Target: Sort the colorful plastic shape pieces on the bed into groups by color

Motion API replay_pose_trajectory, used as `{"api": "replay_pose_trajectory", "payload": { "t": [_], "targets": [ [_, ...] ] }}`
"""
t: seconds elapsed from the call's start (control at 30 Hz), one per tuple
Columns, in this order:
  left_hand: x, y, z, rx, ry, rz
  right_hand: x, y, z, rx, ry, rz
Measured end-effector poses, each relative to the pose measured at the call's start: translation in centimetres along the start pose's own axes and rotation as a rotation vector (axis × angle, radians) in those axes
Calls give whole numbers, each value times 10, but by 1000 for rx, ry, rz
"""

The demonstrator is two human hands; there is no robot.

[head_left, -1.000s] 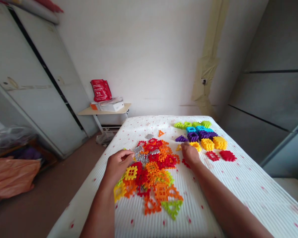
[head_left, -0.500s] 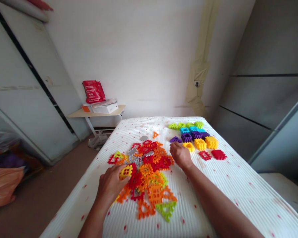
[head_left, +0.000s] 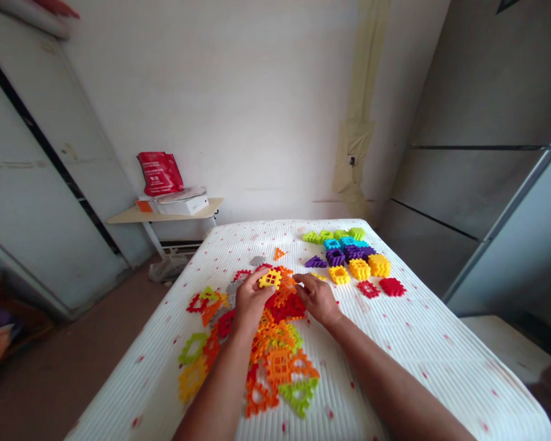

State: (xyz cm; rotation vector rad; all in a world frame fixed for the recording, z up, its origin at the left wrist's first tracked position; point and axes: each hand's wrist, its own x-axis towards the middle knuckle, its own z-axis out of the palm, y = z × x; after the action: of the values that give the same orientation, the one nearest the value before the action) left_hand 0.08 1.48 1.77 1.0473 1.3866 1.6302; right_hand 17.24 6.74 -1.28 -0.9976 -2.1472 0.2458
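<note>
Above the mixed pile (head_left: 276, 335), the left hand (head_left: 250, 300) pinches a yellow piece (head_left: 270, 279) — right hand (head_left: 318, 299) near, fingers parted

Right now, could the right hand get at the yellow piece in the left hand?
Probably yes: the right hand is close to the yellow piece, and nothing visible stands between them.
</note>
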Motion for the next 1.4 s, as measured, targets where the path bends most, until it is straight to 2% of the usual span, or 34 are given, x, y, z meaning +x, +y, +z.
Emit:
{"api": "replay_pose_trajectory", "payload": {
  "t": [0.2,0.37,0.53,0.77,0.87,1.0,1.07,1.13,1.27,1.4],
  "targets": [
    [4,-16,19,2,66,62,-1,-13,-1,62,-11,14],
    [4,-12,29,-17,87,95,-2,-20,-4,71,-5,71],
    [0,-11,31,-40,13,32,-3,-21,-6,72,-4,160],
    [-3,-14,31,-11,0,48,-2,-19,1,2,87,104],
    [-4,-13,32,-30,-1,48,0,-18,-3,-18,118,92],
    [-4,-16,28,-46,7,98,7,7,-31,-167,236,147],
    [-3,-20,24,-2,24,151,8,30,-53,-323,326,257],
    [-3,-24,21,54,41,203,6,55,-73,-485,344,416],
    [-5,-28,18,143,55,290,-1,88,-92,-604,192,688],
    [-7,-28,18,204,81,342,-2,94,-90,-607,103,793]
  ]
}}
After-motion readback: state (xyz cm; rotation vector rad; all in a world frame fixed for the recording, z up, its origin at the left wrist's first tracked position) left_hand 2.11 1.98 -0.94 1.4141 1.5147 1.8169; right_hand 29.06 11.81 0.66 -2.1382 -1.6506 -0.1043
